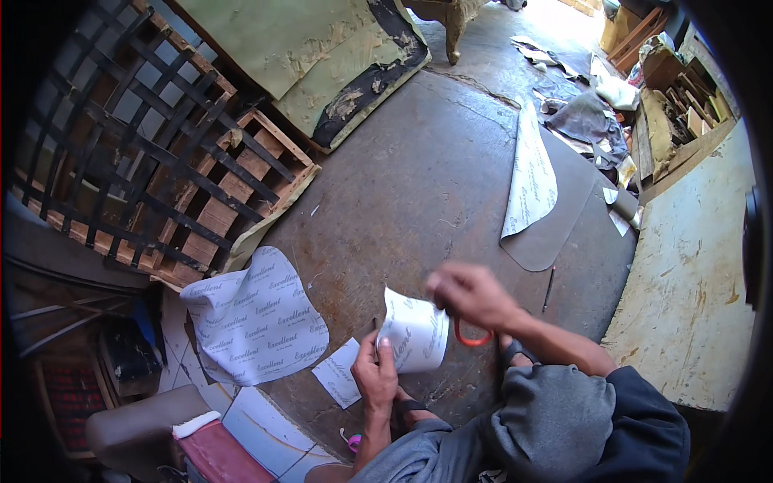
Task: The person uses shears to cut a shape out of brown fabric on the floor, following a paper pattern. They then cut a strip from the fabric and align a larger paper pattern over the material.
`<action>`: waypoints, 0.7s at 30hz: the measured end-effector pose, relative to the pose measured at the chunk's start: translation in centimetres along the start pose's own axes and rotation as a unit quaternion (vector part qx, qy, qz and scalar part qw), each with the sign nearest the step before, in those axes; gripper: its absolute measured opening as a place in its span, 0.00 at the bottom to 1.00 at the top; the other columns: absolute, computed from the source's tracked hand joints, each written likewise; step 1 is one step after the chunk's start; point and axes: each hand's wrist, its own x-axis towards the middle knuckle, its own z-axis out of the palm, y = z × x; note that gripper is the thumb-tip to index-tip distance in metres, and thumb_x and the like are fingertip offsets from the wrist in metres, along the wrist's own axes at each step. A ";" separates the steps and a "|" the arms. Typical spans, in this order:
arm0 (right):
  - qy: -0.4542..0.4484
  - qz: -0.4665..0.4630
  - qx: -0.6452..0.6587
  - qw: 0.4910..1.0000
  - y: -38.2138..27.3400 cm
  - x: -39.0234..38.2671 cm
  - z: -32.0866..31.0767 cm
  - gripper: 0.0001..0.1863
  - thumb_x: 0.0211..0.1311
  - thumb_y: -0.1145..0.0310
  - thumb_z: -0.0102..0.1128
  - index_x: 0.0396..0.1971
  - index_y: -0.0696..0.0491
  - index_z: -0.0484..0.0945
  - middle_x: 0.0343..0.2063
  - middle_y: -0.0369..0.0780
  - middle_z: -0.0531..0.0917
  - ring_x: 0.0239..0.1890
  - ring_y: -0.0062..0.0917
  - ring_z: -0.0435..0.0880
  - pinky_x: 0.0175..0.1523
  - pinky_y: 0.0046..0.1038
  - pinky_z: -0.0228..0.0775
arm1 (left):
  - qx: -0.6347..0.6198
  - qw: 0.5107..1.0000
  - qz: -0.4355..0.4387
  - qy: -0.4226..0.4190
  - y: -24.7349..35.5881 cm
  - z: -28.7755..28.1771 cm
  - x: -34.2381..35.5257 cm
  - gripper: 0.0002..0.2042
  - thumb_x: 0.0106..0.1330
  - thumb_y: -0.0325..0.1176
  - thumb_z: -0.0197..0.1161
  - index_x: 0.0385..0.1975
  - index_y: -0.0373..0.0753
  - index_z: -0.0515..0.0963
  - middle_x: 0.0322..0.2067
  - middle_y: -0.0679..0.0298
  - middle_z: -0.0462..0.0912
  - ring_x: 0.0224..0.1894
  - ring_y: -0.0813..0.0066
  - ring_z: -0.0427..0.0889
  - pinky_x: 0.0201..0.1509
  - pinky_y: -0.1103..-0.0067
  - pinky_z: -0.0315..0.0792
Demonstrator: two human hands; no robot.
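Observation:
My left hand (377,374) is closed on the lower left edge of a curled sheet of white-backed upholstery material (423,334), thumb on top. The grey repeated lettering on its backing faces up. My right hand (471,294) is over the sheet's upper right corner, its fingers curled in but blurred by motion; whether it grips anything cannot be made out. Just below that hand shows an orange loop (473,336), like a scissors handle, partly hidden behind the sheet. A small rectangular piece (338,374) of the same material lies beside my left hand.
A larger cut piece (258,322) lies at left, by a wooden frame with woven black straps (153,153). Farther right are a half-folded grey piece (555,209) and a thin dark stick (550,288). Scraps (588,121) heap at the back right beside a pale board (684,282).

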 end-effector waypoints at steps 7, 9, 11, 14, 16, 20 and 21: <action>-0.126 -0.062 -0.253 0.957 0.4 -1.9 3.5 0.17 0.72 0.52 0.56 0.38 0.51 0.82 0.19 0.50 0.82 0.23 0.49 0.84 0.30 0.47 0.74 | -0.106 0.983 -0.093 -0.114 3.2 -0.3 0.8 0.12 0.77 0.36 0.58 0.42 0.33 0.81 0.32 0.69 0.81 0.33 0.88 0.74 0.37 0.85 0.69; -0.126 -0.066 -0.276 0.951 0.1 -1.4 3.7 0.17 0.72 0.53 0.56 0.37 0.52 0.82 0.19 0.50 0.82 0.23 0.49 0.84 0.29 0.48 0.74 | -0.156 0.973 -0.104 -0.131 3.6 -0.4 0.8 0.12 0.77 0.34 0.56 0.45 0.32 0.82 0.32 0.70 0.81 0.33 0.87 0.74 0.39 0.85 0.69; -0.143 -0.045 -0.300 0.942 0.1 -1.2 3.8 0.17 0.72 0.52 0.55 0.38 0.51 0.82 0.18 0.50 0.82 0.24 0.50 0.85 0.29 0.48 0.75 | -0.160 0.972 -0.107 -0.133 4.2 -0.6 0.7 0.12 0.77 0.33 0.55 0.45 0.32 0.82 0.32 0.70 0.81 0.33 0.87 0.74 0.39 0.85 0.69; -0.138 -0.047 -0.297 0.944 0.5 -1.3 3.9 0.18 0.72 0.52 0.55 0.37 0.51 0.83 0.18 0.49 0.82 0.24 0.50 0.85 0.29 0.48 0.75 | -0.144 0.973 -0.112 -0.143 4.2 -0.9 0.7 0.13 0.76 0.32 0.53 0.47 0.30 0.81 0.35 0.67 0.82 0.36 0.84 0.75 0.41 0.83 0.70; -0.140 -0.048 -0.302 0.942 0.5 -1.3 3.9 0.18 0.72 0.52 0.55 0.37 0.51 0.83 0.18 0.49 0.82 0.23 0.50 0.85 0.29 0.48 0.75 | -0.123 0.974 -0.114 -0.151 4.0 -1.1 0.7 0.14 0.76 0.32 0.53 0.48 0.29 0.80 0.38 0.65 0.83 0.38 0.83 0.77 0.43 0.82 0.72; -0.139 -0.049 -0.303 0.941 0.1 -1.3 4.0 0.18 0.72 0.52 0.55 0.35 0.52 0.83 0.18 0.50 0.82 0.23 0.51 0.85 0.29 0.48 0.75 | -0.077 0.983 -0.083 -0.143 4.0 -1.0 0.7 0.13 0.75 0.32 0.53 0.46 0.30 0.81 0.33 0.67 0.81 0.34 0.85 0.74 0.39 0.82 0.69; -0.139 -0.050 -0.303 0.942 0.1 -1.2 4.0 0.18 0.72 0.52 0.55 0.35 0.52 0.83 0.18 0.50 0.82 0.23 0.51 0.85 0.29 0.48 0.75 | -0.060 0.987 -0.068 -0.135 4.1 -1.0 0.7 0.12 0.75 0.32 0.53 0.45 0.31 0.81 0.29 0.69 0.80 0.32 0.86 0.72 0.35 0.82 0.68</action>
